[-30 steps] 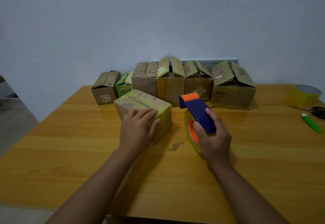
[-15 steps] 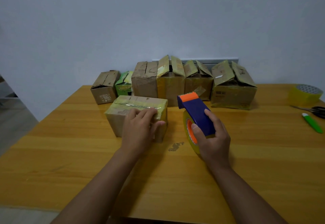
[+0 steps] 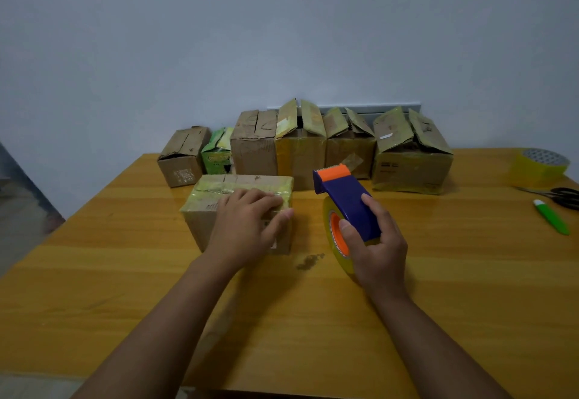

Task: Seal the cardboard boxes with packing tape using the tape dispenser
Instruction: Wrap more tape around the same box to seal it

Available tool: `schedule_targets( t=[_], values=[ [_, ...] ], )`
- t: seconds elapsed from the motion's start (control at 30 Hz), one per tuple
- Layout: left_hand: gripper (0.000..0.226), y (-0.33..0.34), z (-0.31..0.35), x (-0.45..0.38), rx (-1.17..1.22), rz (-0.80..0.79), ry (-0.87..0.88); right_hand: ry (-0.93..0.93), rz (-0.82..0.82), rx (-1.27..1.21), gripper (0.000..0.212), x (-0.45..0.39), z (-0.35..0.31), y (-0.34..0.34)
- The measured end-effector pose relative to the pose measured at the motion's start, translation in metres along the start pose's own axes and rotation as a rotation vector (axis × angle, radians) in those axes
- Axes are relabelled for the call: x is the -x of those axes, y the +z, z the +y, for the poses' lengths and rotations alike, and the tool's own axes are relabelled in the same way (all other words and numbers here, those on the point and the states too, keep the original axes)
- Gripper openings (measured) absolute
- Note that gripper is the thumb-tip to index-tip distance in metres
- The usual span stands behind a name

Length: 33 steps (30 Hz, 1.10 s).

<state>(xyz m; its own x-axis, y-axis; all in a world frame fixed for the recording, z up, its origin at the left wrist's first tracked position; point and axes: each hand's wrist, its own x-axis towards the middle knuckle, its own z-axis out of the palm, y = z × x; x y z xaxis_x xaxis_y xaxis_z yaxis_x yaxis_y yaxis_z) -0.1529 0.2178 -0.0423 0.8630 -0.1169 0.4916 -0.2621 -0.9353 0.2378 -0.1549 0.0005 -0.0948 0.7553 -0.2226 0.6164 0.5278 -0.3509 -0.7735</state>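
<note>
A small cardboard box (image 3: pixel 216 198) with yellowish tape across its closed top sits on the wooden table (image 3: pixel 454 289), its long side facing me. My left hand (image 3: pixel 247 226) lies on its near right corner, fingers spread over the top and thumb down the right side. To its right, my right hand (image 3: pixel 376 242) grips the blue handle of a tape dispenser (image 3: pixel 347 201) with an orange blade end and a roll of clear yellowish tape, standing on the table. Behind, a row of several cardboard boxes (image 3: pixel 410 154) lines the wall, some with flaps standing up.
A spare roll of yellowish tape (image 3: pixel 539 167) sits at the far right, with black scissors (image 3: pixel 560 195) and a green-handled cutter (image 3: pixel 553 220) in front of it. A dark stain (image 3: pixel 310 261) marks the table between my hands. The table's left edge drops to the floor.
My left hand has turned the taped box from a diagonal position until its long side faces me squarely. My right hand and the dispenser have stayed almost in place.
</note>
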Motion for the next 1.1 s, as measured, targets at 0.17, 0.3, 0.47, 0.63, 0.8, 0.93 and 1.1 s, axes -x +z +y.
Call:
schedule_targets(
  t=[0.17,0.3,0.47,0.63,0.8,0.93,1.1],
  values=[
    [0.038,-0.003,-0.005,-0.007,0.032,0.005,0.002,-0.002,0.006,0.0,0.054,0.0,-0.001,0.0],
    [0.044,-0.003,-0.012,-0.005,0.011,0.0,0.072,-0.004,-0.001,0.013,0.055,0.0,0.001,0.001],
    [0.049,0.0,-0.004,-0.007,-0.141,0.038,0.164,-0.005,0.002,0.005,0.057,0.0,0.001,0.0],
    [0.049,0.0,0.0,-0.003,-0.194,0.014,0.1,-0.008,0.003,0.012,0.056,0.0,0.001,0.0],
    [0.045,-0.012,0.013,0.0,-0.098,-0.048,-0.059,-0.006,0.003,0.011,0.055,0.0,0.001,-0.001],
    [0.048,-0.028,-0.01,0.01,-0.165,-0.228,-0.037,0.003,-0.001,0.014,0.056,0.0,0.001,0.0],
    [0.062,-0.035,-0.012,0.014,-0.407,-0.317,-0.106,0.011,-0.004,0.01,0.056,0.0,0.0,0.0]
  ],
)
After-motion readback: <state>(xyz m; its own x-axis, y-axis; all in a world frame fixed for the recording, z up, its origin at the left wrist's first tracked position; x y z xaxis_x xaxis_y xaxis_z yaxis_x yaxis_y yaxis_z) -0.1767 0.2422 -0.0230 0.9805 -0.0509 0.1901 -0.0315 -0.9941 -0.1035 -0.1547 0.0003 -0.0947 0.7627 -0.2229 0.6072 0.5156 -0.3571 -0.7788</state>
